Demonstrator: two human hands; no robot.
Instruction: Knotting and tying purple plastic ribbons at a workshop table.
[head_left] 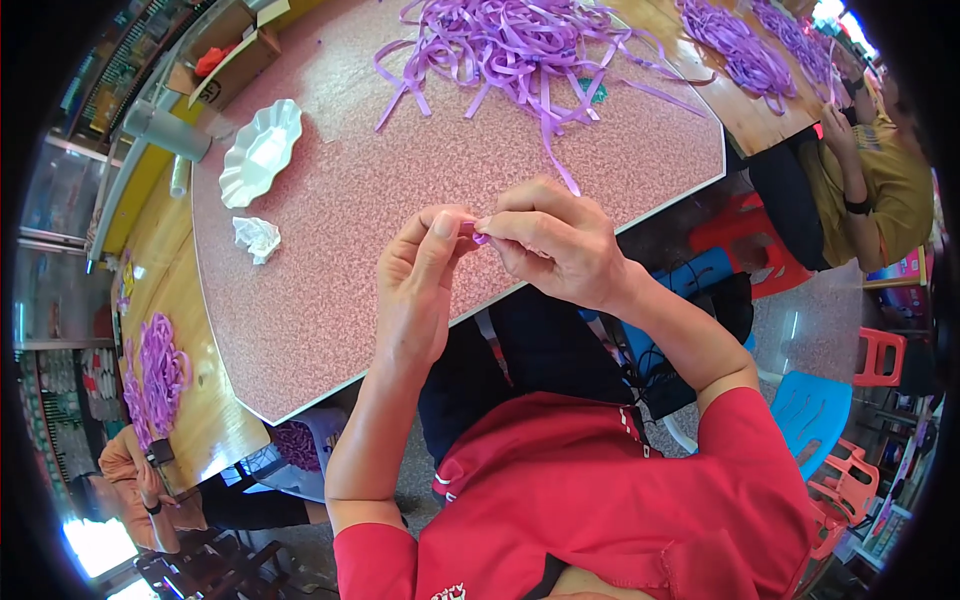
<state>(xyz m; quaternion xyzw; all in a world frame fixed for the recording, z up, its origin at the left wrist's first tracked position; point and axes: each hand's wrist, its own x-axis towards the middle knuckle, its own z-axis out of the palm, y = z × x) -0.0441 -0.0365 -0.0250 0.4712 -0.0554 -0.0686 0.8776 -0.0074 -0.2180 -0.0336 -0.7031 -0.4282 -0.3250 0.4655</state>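
Both hands meet over the near part of the pink speckled table [330,300], their fingertips almost touching. Between them is a short bit of purple strap [480,238], mostly covered by the fingers. My left hand [420,270] pinches it with thumb and fingers from the left. From the right, my right hand [565,240] grips the same bit, its fingers curled. At the far side of the table lies a tangled heap of purple straps [510,45], one loose end trailing toward my right hand. A small green thing [594,91] shows at the heap's edge.
On the left are a white scalloped dish [262,150], crumpled white tissue [258,240], a grey-green cup [165,130] and an open cardboard box [230,60]. Wooden tables on both sides carry more purple straps [160,370]. Other people sit at left and right. A blue chair [808,420] stands right.
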